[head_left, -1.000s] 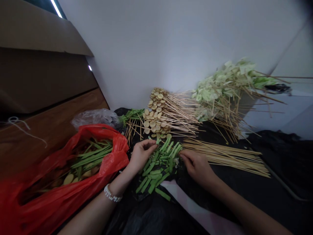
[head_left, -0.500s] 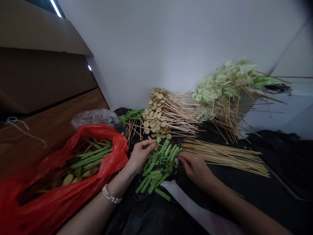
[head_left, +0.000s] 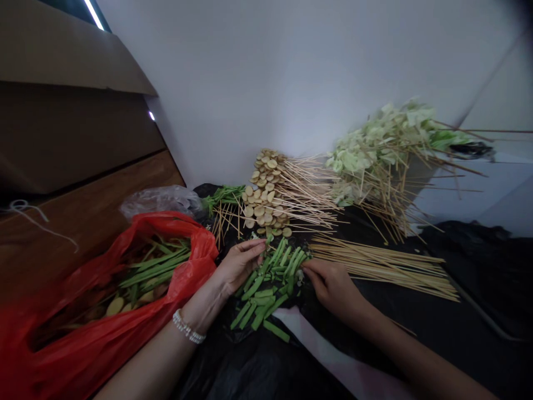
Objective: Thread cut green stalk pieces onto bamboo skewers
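My left hand (head_left: 241,261), wearing a beaded bracelet (head_left: 188,326), is closed in a pinch on a small green bean piece (head_left: 269,239). Across from it, my right hand (head_left: 327,280) has thumb and forefinger pressed together on a thin skewer, mostly hidden by the fingers and the greens. Between and below both hands lies a loose pile of cut green beans (head_left: 262,303) on black plastic (head_left: 250,361). Just beyond the fingertips are skewered potato slices (head_left: 260,211), their sticks pointing right. Bare bamboo skewers (head_left: 387,269) lie beside my right hand.
An open red plastic bag (head_left: 204,250) with beans and potato slices stands at left, a clear bag (head_left: 162,201) behind it. Skewered greens (head_left: 225,194) lie at the back. Skewered cabbage leaves (head_left: 375,139) lean near the white wall (head_left: 250,83). A cardboard box (head_left: 62,128) is far left.
My left hand has turned slightly and its fingers have shifted a little near the bean piece. My right hand has barely moved, and the pile looks the same.
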Demonstrator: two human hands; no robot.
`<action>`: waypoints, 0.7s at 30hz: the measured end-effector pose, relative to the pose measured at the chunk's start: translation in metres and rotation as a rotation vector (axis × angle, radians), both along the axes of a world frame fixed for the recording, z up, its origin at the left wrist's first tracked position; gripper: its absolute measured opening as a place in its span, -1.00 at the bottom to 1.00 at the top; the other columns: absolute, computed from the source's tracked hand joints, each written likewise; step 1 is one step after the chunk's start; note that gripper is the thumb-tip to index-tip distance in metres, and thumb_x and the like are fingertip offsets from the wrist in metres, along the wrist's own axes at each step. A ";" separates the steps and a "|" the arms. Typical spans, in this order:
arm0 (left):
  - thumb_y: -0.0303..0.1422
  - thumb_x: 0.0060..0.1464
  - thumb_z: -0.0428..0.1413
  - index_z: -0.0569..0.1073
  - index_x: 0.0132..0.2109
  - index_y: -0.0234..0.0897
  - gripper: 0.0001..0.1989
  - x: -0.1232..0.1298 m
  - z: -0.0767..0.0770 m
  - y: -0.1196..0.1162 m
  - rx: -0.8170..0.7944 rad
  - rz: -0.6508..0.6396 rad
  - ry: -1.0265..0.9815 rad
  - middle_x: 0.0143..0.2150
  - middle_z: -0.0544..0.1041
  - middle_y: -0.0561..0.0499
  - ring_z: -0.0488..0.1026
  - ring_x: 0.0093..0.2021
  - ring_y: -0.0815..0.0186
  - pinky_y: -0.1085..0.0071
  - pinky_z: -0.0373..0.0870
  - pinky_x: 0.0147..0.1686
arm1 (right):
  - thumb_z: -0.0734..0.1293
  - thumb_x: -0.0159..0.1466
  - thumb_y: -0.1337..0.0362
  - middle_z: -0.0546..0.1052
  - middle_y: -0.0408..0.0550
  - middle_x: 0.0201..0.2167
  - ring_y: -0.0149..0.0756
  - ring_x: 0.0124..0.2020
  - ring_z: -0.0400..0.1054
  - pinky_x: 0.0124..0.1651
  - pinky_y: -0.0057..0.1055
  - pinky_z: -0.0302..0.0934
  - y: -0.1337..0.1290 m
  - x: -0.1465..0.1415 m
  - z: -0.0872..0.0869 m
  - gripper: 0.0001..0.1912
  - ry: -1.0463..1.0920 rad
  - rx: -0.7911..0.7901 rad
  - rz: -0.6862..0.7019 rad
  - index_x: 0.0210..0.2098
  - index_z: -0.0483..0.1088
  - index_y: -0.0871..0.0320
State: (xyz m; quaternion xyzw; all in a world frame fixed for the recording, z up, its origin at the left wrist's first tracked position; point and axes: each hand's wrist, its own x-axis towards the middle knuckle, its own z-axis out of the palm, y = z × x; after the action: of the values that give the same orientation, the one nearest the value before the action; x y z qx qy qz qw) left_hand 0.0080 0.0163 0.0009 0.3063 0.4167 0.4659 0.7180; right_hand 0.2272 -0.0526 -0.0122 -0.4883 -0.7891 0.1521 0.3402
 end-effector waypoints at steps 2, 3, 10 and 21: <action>-0.54 -0.25 0.37 0.60 -0.32 -0.40 -0.76 -0.001 -0.001 0.001 -0.013 -0.020 -0.011 -0.40 0.56 0.00 0.43 -0.44 0.50 0.62 0.38 -0.44 | 0.12 0.32 0.37 0.48 -0.09 -0.50 -0.33 -0.45 0.34 -0.35 -0.46 0.10 0.000 0.000 -0.001 -0.74 -0.004 0.013 0.003 -0.43 0.36 0.14; -0.55 -0.24 0.36 0.59 -0.32 -0.40 -0.77 -0.001 -0.002 0.001 -0.016 -0.032 -0.014 -0.40 0.56 0.01 0.43 -0.45 0.50 0.62 0.39 -0.44 | 0.13 0.32 0.37 0.48 -0.09 -0.50 -0.33 -0.45 0.34 -0.35 -0.46 0.10 0.000 0.000 -0.001 -0.74 -0.004 0.020 0.004 -0.43 0.37 0.14; -0.57 -0.22 0.35 0.58 -0.34 -0.40 -0.80 -0.001 -0.005 0.000 -0.060 -0.071 -0.050 -0.37 0.56 -0.01 0.46 -0.43 0.48 0.60 0.41 -0.41 | 0.13 0.31 0.38 0.49 -0.08 -0.49 -0.33 -0.44 0.35 -0.34 -0.46 0.11 -0.002 -0.003 -0.003 -0.75 0.015 0.038 0.002 -0.43 0.38 0.15; -0.54 -0.29 0.39 0.58 -0.34 -0.41 -0.75 0.001 -0.004 -0.003 -0.054 -0.103 -0.012 -0.42 0.55 0.02 0.44 -0.44 0.49 0.59 0.37 -0.42 | 0.13 0.30 0.40 0.44 -0.11 -0.54 -0.37 -0.48 0.30 -0.38 -0.48 0.05 -0.002 -0.005 -0.004 -0.74 -0.022 0.039 -0.008 -0.48 0.33 0.15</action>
State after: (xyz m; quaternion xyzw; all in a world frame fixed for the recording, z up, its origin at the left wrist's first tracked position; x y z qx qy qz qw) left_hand 0.0091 0.0134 -0.0036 0.3048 0.4085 0.4189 0.7515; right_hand 0.2218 -0.0547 -0.0162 -0.4862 -0.7937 0.1301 0.3417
